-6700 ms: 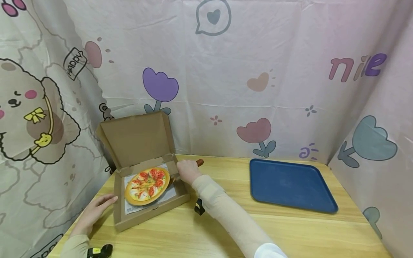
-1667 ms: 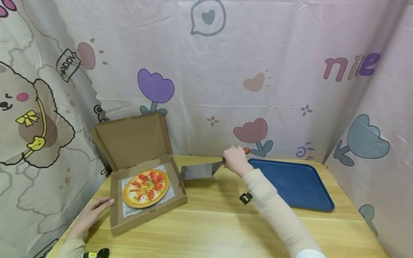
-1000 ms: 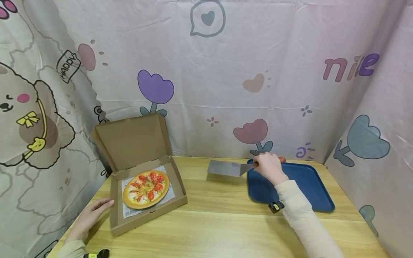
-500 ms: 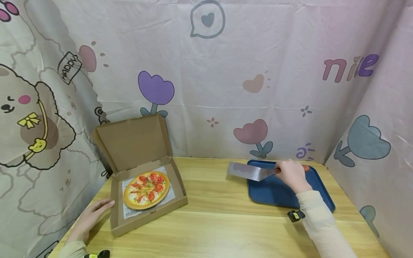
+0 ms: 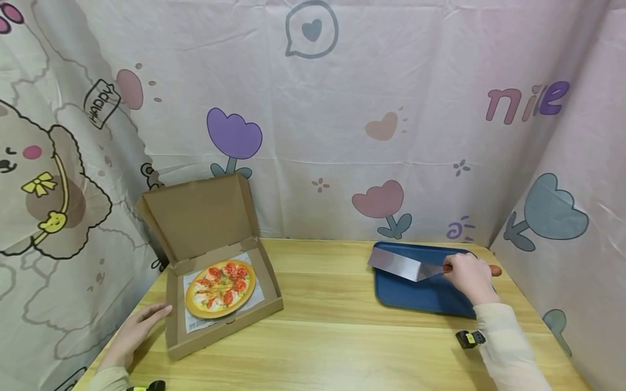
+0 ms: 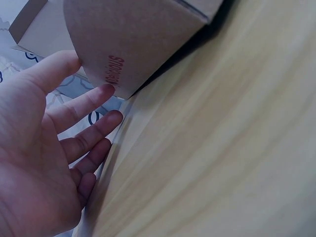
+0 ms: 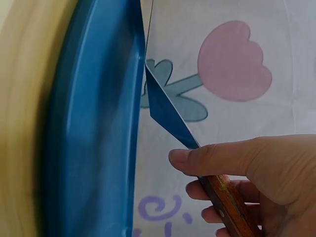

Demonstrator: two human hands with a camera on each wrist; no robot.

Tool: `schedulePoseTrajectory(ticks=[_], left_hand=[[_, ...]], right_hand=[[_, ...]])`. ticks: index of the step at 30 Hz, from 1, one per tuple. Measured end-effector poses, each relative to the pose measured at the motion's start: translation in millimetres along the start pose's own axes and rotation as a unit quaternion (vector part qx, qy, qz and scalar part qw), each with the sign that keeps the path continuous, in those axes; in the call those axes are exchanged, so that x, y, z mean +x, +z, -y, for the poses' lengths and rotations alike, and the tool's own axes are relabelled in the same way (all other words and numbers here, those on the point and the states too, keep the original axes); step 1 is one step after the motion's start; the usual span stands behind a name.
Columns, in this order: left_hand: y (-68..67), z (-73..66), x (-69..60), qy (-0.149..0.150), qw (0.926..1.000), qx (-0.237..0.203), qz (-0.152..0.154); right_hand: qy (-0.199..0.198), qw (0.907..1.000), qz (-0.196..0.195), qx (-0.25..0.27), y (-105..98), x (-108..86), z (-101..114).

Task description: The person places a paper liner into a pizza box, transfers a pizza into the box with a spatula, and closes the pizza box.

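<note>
My right hand (image 5: 470, 278) grips the brown wooden handle (image 7: 228, 202) of a spatula with a wide metal blade (image 5: 395, 263). The bare blade is held above the far left part of a blue tray (image 5: 415, 296). At the left, an open cardboard pizza box (image 5: 271, 282) holds a round pizza (image 5: 220, 288) with red slices on top. Under the pizza lies a printed paper sheet (image 5: 256, 293). My left hand (image 5: 137, 331) is beside the box's left wall, its fingers loosely extended; in the left wrist view, the fingertips (image 6: 106, 90) are at the cardboard side.
Everything stands on a light wooden table (image 5: 318, 342). The box lid (image 5: 200, 220) stands raised, leaning back near a patterned curtain (image 5: 313, 108) that hangs behind and on both sides. A stretch of table lies between box and tray.
The spatula, earlier at the pizza's right edge inside the box, has travelled right in my right hand and is now above the tray. The pizza and left hand stay in place.
</note>
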State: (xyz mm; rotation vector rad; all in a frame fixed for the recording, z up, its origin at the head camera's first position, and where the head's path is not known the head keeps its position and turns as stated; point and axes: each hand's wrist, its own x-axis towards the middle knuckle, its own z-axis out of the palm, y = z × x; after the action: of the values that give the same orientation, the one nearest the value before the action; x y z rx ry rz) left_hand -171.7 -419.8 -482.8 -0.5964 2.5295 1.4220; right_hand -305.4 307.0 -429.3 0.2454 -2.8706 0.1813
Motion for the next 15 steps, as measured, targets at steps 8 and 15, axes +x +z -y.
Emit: schedulePoseTrajectory(ticks=[8, 15], left_hand=[[0.7, 0.8, 0.6, 0.004, 1.0, 0.001, 0.002], [-0.3, 2.7, 2.5, 0.004, 1.0, -0.001, 0.003]], right_hand=[[0.05, 0.9984, 0.022, 0.013, 0.0, -12.9, -20.9], [0.073, 0.9963, 0.044, 0.012, -3.4, -21.9, -37.6]])
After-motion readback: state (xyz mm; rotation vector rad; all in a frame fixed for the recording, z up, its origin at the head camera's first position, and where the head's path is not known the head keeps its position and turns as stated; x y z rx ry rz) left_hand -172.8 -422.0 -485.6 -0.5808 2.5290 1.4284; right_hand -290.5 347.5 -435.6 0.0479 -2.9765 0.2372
